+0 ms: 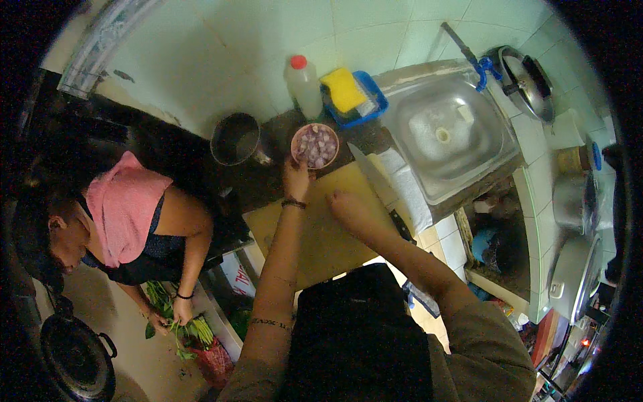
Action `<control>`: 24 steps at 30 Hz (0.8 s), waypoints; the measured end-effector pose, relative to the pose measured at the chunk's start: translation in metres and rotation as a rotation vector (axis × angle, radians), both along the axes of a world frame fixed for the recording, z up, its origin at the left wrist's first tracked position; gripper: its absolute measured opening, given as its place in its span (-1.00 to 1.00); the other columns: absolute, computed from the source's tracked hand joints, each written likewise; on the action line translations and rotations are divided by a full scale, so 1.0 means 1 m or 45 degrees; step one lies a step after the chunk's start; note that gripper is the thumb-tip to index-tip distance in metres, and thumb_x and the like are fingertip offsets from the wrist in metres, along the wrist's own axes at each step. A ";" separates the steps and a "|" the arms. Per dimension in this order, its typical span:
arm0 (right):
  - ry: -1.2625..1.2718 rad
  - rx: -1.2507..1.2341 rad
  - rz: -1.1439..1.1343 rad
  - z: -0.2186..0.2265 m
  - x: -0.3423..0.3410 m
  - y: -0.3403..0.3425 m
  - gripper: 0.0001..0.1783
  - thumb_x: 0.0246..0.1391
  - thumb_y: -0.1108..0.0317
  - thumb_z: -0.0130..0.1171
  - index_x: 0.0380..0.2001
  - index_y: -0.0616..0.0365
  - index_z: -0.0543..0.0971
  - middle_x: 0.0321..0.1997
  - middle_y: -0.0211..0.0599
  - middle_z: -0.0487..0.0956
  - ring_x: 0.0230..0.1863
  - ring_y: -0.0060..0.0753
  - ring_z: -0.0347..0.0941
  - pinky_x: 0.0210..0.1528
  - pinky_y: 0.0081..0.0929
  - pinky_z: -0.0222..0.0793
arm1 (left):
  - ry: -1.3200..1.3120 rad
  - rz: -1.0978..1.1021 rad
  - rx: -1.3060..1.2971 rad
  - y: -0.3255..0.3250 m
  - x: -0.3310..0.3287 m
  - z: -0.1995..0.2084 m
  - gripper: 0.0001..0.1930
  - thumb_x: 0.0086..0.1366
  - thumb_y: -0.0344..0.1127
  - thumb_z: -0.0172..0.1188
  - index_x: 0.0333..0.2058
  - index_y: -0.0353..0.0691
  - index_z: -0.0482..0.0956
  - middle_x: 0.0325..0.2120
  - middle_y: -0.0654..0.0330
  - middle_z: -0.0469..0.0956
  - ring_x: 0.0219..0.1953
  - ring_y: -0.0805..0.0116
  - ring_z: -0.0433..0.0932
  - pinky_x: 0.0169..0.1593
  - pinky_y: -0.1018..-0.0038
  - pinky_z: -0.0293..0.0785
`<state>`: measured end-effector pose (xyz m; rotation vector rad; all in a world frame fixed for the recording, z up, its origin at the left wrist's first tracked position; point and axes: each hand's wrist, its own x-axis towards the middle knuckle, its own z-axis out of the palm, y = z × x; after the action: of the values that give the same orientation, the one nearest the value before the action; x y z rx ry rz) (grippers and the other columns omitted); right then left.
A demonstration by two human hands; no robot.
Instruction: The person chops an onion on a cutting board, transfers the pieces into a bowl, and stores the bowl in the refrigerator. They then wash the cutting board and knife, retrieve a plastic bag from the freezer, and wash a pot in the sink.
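A small pink bowl (315, 164) full of chopped purple onion (317, 144) is at the back edge of a yellowish cutting board (315, 234). My left hand (297, 181) grips the bowl's near left rim, its fingertips partly hidden. Over the board, my right hand (345, 208) is closed with its fingers curled; whether anything is inside them is hidden. Just right of this hand lies a kitchen knife (370, 167), blade pointing away and dark handle toward me, across the board's right edge.
A dark pot (236, 139), a red-capped bottle (305, 90) and a blue tray (358, 115) with a yellow sponge (344, 90) stand behind. A metal sink (442, 167) is on the right, a white cloth (410, 194) before it. At left, another person (181, 228) handles leafy greens (194, 329).
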<state>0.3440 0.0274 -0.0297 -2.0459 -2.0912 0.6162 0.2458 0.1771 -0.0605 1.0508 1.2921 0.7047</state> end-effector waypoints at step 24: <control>0.547 0.523 -0.495 -0.007 0.051 0.101 -0.77 0.02 0.51 0.05 -0.24 0.14 0.60 -0.17 -0.03 0.57 -0.16 0.08 0.50 -0.10 -0.19 0.43 | -0.014 0.026 -0.055 -0.114 -0.190 0.064 -0.59 0.36 -0.30 0.02 0.13 -0.33 0.34 -0.04 0.13 0.48 -0.13 0.37 0.53 -0.18 0.44 0.55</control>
<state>0.3952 0.1284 -0.0370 -1.8109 -1.3934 0.4605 0.0557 0.0633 0.0038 0.9992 1.3046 0.6940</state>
